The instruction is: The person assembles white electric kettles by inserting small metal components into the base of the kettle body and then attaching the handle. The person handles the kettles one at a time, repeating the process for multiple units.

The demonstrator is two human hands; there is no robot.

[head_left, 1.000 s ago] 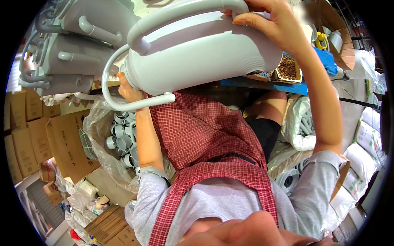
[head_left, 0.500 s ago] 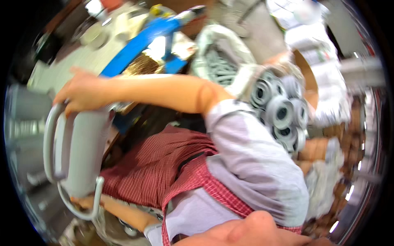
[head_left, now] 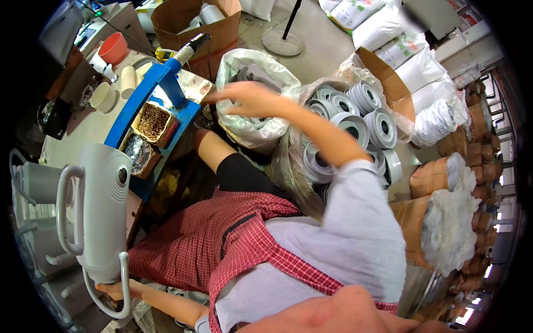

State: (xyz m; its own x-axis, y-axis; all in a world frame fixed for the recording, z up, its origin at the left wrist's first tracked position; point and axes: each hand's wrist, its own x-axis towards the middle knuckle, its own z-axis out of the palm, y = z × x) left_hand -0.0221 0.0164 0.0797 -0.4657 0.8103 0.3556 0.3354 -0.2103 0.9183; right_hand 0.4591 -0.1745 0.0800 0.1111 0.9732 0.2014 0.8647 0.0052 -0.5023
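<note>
A tall grey plastic jug (head_left: 102, 211) with a side handle and a curved bail-like handle at its lower end fills the left of the view. My left hand (head_left: 114, 289) is closed on its lower end; the jug partly hides the fingers. My right hand (head_left: 244, 100), blurred by motion, reaches over a white sack (head_left: 233, 72) of grey parts. Its fingers look stretched out, with nothing visible in them. Beside the jug is a blue metal bench fixture (head_left: 133, 111), with one box of brass-coloured small parts (head_left: 152, 123) and another of silvery small parts (head_left: 140, 154).
A plastic-lined carton holds several grey ringed parts (head_left: 348, 129) under my right forearm. More grey jugs (head_left: 41, 222) stand at far left. A cream cup (head_left: 104, 97) and an orange bowl (head_left: 113, 48) are on the bench. White sacks (head_left: 419, 66) lie at upper right.
My right hand has let go of the jug's upper end and swung right, over toward the white sack. The jug stays in my left hand, with its top now uncovered.
</note>
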